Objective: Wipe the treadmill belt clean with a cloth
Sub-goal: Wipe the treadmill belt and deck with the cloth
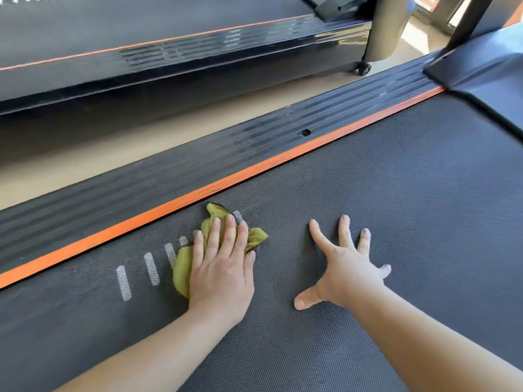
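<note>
Pressing cloth (198, 258) on belt (396, 193) | left hand (223, 267) flat | right hand (348, 264) splayed

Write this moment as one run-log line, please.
step: wiping | left hand: flat on cloth, near orange strip | right hand: spread on bare belt | white marks: row partly covered by cloth

On the treadmill belt (396, 193), the cloth (184, 267) lies under the left hand (223, 267); the right hand (348, 264) rests on the belt just right of it.

Two hands, left hand (223, 273), right hand (351, 267); one cloth (182, 270); two treadmills, near treadmill (396, 193), far treadmill (141, 29)
</note>
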